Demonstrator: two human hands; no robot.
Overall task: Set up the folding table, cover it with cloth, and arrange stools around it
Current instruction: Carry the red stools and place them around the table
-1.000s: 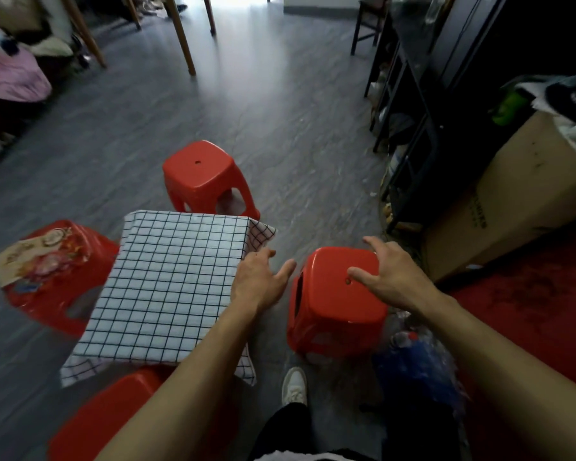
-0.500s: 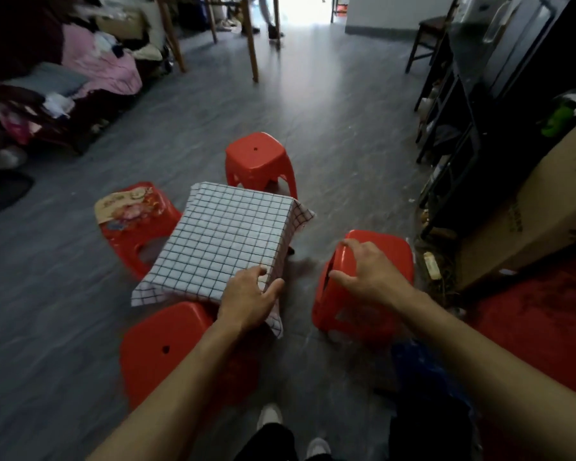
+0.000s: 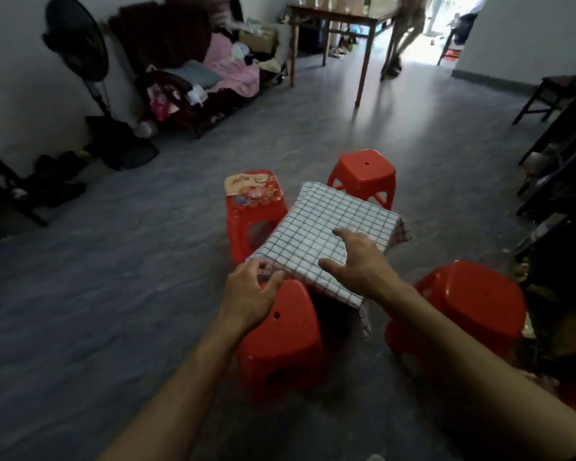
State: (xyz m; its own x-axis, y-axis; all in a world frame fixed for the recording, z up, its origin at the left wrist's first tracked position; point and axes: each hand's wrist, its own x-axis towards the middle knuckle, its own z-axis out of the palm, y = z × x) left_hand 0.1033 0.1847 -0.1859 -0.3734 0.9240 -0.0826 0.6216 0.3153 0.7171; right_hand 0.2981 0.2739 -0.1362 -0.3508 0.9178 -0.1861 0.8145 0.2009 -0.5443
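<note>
Grey floor (image 3: 113,294); both hands (image 3: 250,294) reach over checked cloth (image 3: 326,234).

Grey floor (image 3: 120,294) carries four red plastic stools (image 3: 280,341) around a small table. Checked cloth (image 3: 326,234) covers the tabletop, corners hanging over.

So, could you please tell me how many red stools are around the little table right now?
4: a far stool, a left stool with a picture on its seat, a near stool and a right stool. The checked cloth might hide more.
</note>
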